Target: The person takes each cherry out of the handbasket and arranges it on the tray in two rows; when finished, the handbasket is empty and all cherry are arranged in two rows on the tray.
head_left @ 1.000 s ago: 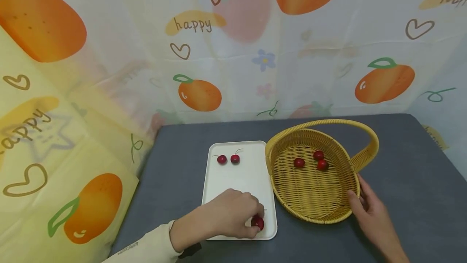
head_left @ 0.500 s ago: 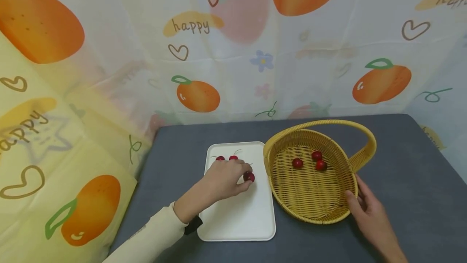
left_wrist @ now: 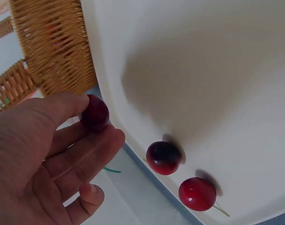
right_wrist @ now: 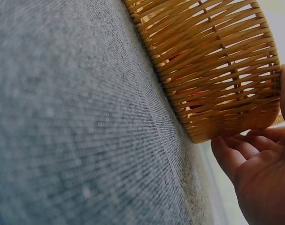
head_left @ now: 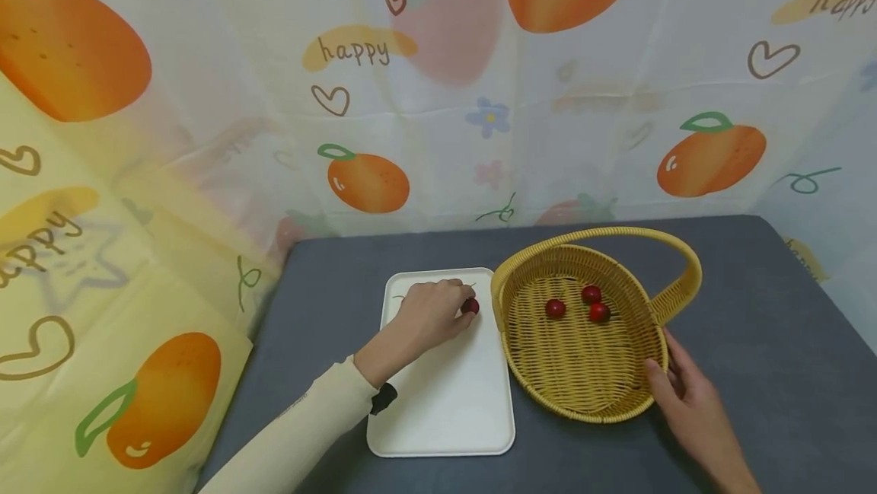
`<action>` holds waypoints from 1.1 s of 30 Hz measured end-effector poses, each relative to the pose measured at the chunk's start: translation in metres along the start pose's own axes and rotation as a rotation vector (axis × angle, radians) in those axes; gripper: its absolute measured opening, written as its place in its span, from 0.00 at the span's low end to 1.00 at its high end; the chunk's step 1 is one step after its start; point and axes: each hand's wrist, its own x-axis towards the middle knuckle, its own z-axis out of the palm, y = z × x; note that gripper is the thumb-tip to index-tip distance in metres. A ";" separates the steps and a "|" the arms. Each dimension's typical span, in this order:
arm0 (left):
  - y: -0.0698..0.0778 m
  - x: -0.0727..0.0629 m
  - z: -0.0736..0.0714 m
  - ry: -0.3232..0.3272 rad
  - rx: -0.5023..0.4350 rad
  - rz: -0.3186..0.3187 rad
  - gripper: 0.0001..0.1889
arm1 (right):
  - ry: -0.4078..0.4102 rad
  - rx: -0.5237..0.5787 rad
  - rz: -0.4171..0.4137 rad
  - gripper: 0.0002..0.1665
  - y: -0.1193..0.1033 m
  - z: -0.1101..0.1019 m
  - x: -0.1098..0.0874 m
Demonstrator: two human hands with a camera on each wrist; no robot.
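A dark red cherry is pinched between the thumb and fingers of my left hand, which hovers over the far part of the white tray. On that tray lie two more cherries, one darker and one bright red; in the head view my left hand covers them. To the right stands a yellow woven basket with a tall arched handle. Three cherries sit on its floor. My right hand grips the basket's right side, thumb at the rim and fingers against the outer wall.
The tray and basket stand close side by side on a dark grey tabletop. Behind the table hangs a fruit-printed curtain, and its yellowish part flanks the left edge.
My left hand has lifted the cherry from the tray's near right part and carried it toward the far end, over the other two. My right hand keeps its grip on the basket.
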 end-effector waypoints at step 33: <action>0.003 0.022 0.025 -0.067 0.093 -0.076 0.08 | -0.005 0.016 -0.007 0.41 -0.001 0.000 0.001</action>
